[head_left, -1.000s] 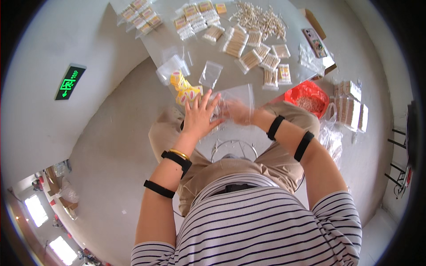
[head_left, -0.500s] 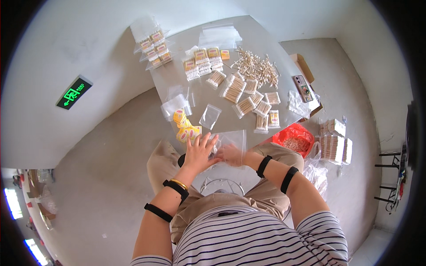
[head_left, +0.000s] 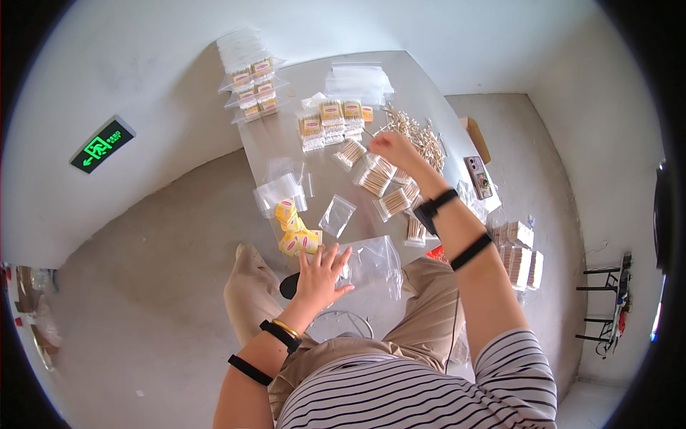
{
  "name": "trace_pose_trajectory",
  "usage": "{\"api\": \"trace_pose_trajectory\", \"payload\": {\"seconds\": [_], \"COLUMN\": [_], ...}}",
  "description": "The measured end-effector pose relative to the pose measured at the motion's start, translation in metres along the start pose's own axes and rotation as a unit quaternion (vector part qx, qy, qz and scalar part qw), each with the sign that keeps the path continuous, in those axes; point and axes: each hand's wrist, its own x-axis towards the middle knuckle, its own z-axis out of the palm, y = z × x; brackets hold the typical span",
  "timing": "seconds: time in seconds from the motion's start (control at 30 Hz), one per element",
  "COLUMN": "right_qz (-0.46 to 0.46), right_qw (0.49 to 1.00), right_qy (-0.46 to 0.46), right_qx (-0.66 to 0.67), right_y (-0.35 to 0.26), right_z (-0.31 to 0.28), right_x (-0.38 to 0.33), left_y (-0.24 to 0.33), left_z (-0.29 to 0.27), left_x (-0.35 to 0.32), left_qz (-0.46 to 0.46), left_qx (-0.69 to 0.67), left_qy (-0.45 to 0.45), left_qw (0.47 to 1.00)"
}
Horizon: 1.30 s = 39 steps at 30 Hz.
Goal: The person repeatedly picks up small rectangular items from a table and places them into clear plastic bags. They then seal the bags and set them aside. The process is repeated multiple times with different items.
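L hand (head_left: pixel 319 282) is palm-down & wide open at the table's near edge, fingers fanned w/ clear gaps btwn them, thumb out to the right; it overlaps the left side of a large clear plastic bag (head_left: pixel 377 263) – nothing pinched that I can see, and can't tell how hard it presses. The bag lies flat-ish at the near edge of the grey table (head_left: pixel 275 146), stretching right from that hand. R hand (head_left: pixel 395 149) is out over the far half, fingers curled in, approx. a loose fist, by the left side of the loose cotton swabs (head_left: pixel 426 145) & just above the tied-looking swab bundles (head_left: pixel 375 176); can't tell if there's a swab in its fingertips – too small & partly hidden. Yellow cards (head_left: pixel 301 241) sit just beyond the L fingertips, w/ a small clear bag (head_left: pixel 336 215) to their right & a few more clear bags (head_left: pixel 280 194) above them. Farther back: yellow-labelled swab packs (head_left: pixel 331 123) in a grp left of the R hand, flat clear sleeves (head_left: pixel 359 83) behind those, & a phone (head_left: pixel 478 177) near the right edge.
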Motion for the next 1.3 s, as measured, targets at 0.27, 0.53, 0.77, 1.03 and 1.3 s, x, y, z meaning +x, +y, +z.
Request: {"api": "trace_pose_trajectory", "payload": {"seconds": [0.27,0.53,0.77,1.03,1.3], "right_qz": [0.175,0.245,0.229,0.266,0.281], "right_qw": [0.961,0.934,0.966,0.955,0.948], "right_qy": [0.078,0.084,0.119,0.1,0.127], "right_qx": [-0.199,-0.245,0.032,-0.088,-0.081], "right_y": [-0.06,-0.081,-0.001,-0.017,-0.009], "right_z": [0.06,0.087,0.033,0.031,0.037], "right_x": [0.13,0.147,0.172,0.147,0.143], "left_y": [0.002,-0.003,0.002,-0.001,0.001], "left_z": [-0.005,-0.002,-0.003,-0.003,-0.005], "left_x": [0.001,0.001,0.005,0.002,0.003], "left_qz": [-0.001,-0.007,0.008,0.0,0.0], "left_qx": [-0.028,-0.038,-0.05,-0.049,-0.043], "left_qy": [-0.018,-0.015,-0.01,-0.018,-0.024], "left_qw": [0.999,0.999,0.999,0.999,0.999]}}
